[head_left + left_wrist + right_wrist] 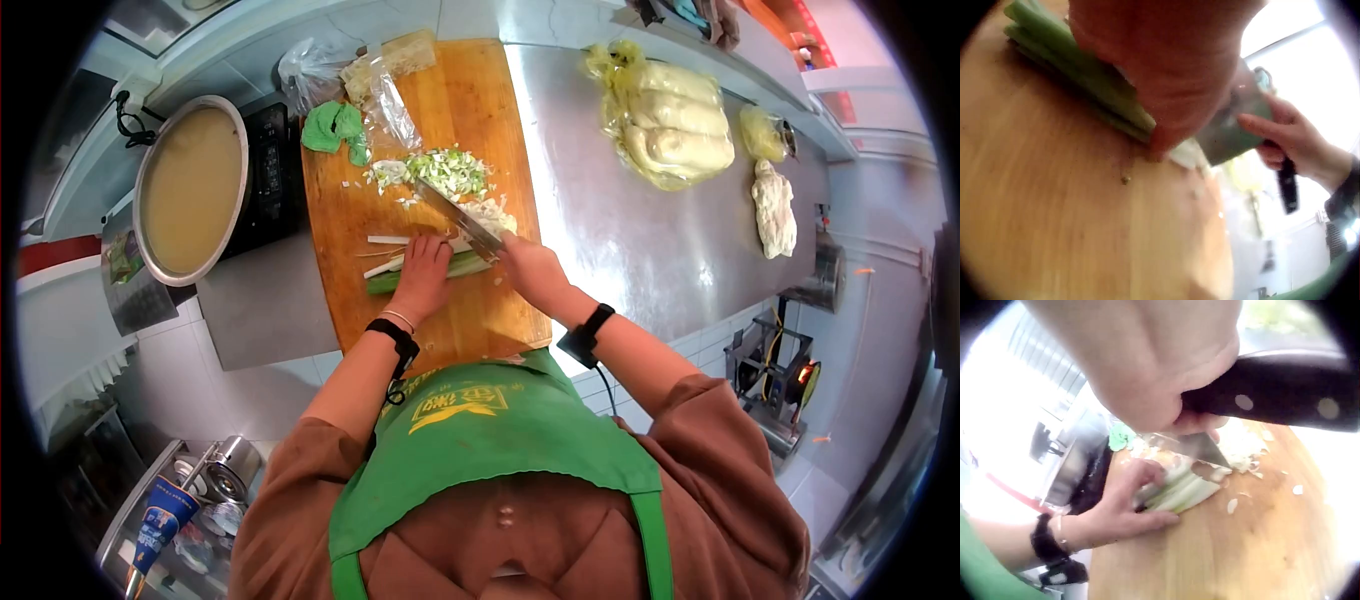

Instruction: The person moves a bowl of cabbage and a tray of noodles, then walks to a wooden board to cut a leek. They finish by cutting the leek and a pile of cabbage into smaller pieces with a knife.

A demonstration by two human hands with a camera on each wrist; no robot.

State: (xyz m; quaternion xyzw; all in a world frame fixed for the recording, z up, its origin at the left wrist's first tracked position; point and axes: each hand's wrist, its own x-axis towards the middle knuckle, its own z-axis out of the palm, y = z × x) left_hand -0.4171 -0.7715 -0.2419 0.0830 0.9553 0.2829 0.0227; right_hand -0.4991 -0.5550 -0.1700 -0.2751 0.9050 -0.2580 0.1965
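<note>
My left hand (422,275) grips a bundle of split scallion stalks (470,264) lying across the wooden cutting board (480,325). In the right wrist view its thumb lies along the near side of the stalks (1191,492), with the fingers over the top. My right hand (540,275) holds a broad-bladed kitchen knife (458,217) by its black riveted handle (1279,394). The blade stands close by the cut right ends of the stalks, its tip pointing toward a heap of chopped scallion (455,172). Pale chopped pieces (490,213) lie beyond the blade.
A large pot of cloudy liquid (190,190) stands left of the board. Plastic bags (390,105) and a green cloth-like piece (333,130) lie at the board's back left. Bagged dough rolls (680,125) and a pale dough-like piece (773,210) rest on the metal counter (620,270).
</note>
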